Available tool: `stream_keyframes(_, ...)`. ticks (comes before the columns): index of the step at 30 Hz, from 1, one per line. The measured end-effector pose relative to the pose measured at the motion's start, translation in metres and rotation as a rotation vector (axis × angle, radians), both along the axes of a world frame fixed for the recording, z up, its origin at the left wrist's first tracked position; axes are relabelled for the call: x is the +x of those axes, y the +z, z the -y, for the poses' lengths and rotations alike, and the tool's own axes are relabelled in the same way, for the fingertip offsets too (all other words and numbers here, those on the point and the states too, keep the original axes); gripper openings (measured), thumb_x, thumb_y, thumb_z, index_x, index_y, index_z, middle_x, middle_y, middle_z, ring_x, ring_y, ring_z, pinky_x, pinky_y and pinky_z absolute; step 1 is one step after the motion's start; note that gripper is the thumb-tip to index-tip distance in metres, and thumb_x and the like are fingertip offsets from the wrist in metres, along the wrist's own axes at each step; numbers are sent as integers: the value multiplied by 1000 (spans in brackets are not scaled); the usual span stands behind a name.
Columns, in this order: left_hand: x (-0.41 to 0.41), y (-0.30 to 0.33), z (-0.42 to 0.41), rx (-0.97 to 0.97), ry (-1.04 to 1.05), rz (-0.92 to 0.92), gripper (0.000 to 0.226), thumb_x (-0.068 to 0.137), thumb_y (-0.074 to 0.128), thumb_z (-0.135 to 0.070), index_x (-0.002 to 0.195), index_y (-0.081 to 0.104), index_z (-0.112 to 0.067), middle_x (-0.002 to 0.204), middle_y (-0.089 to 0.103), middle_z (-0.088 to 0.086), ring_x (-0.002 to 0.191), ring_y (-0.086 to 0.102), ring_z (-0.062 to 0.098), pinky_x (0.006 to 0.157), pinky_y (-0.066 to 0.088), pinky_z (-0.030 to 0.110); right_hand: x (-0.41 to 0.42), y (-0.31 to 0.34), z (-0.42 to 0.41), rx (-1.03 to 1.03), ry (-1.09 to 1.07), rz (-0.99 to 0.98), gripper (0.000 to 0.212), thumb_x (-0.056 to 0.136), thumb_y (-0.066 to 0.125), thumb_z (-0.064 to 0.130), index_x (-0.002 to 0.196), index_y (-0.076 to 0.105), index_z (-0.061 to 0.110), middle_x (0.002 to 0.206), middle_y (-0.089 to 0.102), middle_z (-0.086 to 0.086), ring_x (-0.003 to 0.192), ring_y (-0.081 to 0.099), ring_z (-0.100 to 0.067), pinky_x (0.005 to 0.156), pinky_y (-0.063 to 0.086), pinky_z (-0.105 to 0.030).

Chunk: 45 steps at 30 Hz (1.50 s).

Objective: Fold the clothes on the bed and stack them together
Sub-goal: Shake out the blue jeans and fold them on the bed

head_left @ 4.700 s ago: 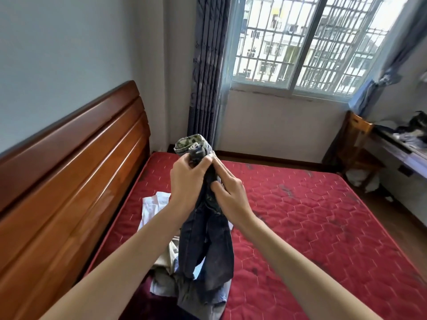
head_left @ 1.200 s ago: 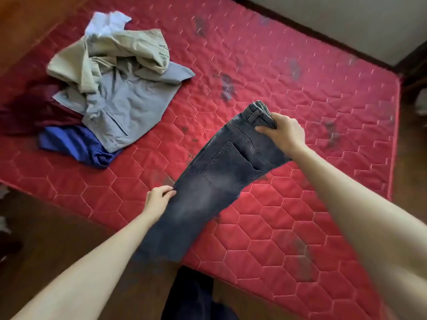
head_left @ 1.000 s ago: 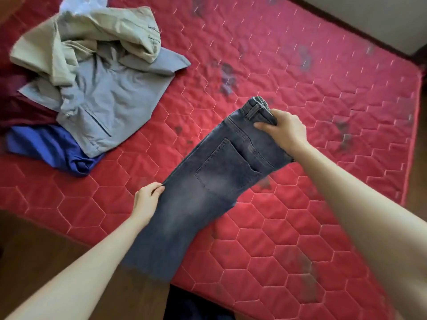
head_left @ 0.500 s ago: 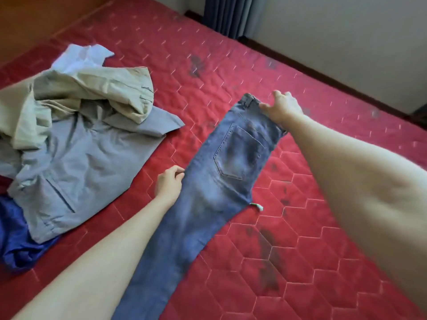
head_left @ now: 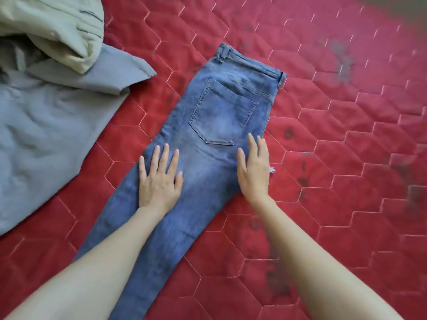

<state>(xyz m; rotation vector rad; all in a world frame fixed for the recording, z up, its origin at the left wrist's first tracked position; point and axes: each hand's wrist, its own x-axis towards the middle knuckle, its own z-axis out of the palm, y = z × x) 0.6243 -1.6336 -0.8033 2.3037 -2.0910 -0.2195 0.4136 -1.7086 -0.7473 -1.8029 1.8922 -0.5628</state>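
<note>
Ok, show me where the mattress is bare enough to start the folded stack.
Most room: the red mattress right of the jeans, beyond the right hand. A narrower wedge lies between the jeans and the grey garment. The upper left is crowded, the beige garment heaped on the grey.

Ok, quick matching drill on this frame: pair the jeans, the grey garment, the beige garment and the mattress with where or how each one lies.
Column one:
1. jeans
2. grey garment
3. beige garment
4. mattress

Column two:
A. red quilted surface under everything
B. crumpled at top left, on top of another garment
C. laid flat, back pocket up, with the left hand and right hand pressing on it
D. spread left of the jeans, partly under the beige one

Pairs: 1-C, 2-D, 3-B, 4-A
</note>
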Motion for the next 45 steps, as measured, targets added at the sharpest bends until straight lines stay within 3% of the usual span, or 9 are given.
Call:
stream_keyframes(5,3,-3,1,-48,-13,-14,59,95,32,-37,150,32,-17,160,22,7,149,13,24,115,10,57,-46,-22,-73,-25,-65,23,46,93,55,2,138,48,2,143,47,-14,137,38,-27,118,24,-41)
stream_keyframes(10,3,-1,0,-28,-24,-25,62,94,29,-43,150,32,-16,160,21,10,148,13,27,115,10,60,-60,-31,-87,-130,-84,-238,35,89,66,15,123,63,9,127,60,-7,120,54,-26,97,38,-36)
stream_keyframes(18,-55,25,-71,-17,-336,-7,83,80,41,-67,147,38,-19,155,32,13,143,27,36,111,4,67,-57,-26,-76,-99,-207,-107,12,88,67,18,97,70,11,102,60,-8,97,53,-28,83,45,-39)
stream_keyframes(22,-59,44,-113,-150,-200,-92,35,83,52,-26,111,67,-12,108,66,6,98,63,32,88,45,48,-55,-19,-78,-24,-216,-76,13,92,63,23,96,68,12,95,61,-7,93,54,-27,75,39,-32)
stream_keyframes(26,-46,77,-103,-172,113,-302,10,85,63,-17,79,71,-14,70,65,5,63,64,31,54,48,37,-47,-3,-82,89,-364,115,13,92,61,26,92,69,16,83,70,0,83,65,-19,77,46,-35)
stream_keyframes(33,-33,124,-75,-256,204,-371,4,81,73,-18,81,70,-15,75,67,2,65,63,30,54,41,32,23,14,-115,66,82,298,12,88,68,21,92,75,11,89,70,-1,81,65,-16,73,47,-28)
stream_keyframes(38,-38,98,-96,-227,-144,-254,12,78,62,-18,85,72,-13,84,67,1,77,64,26,61,52,35,-3,-7,-110,17,-447,225,25,89,63,21,113,63,15,101,66,0,89,63,-19,75,42,-27)
stream_keyframes(42,-41,60,-136,-7,-260,-57,61,60,73,4,120,67,-8,125,62,16,115,60,37,96,47,56,-18,-15,-77,72,-384,80,53,86,65,28,136,45,25,108,56,0,92,59,-19,75,47,-35)
stream_keyframes(45,-43,46,-156,-11,-289,-28,60,76,43,7,132,59,-7,135,56,16,125,53,37,100,42,60,-24,-18,-49,5,-282,-29,40,88,59,24,127,54,24,109,60,-1,98,60,-23,74,47,-38)
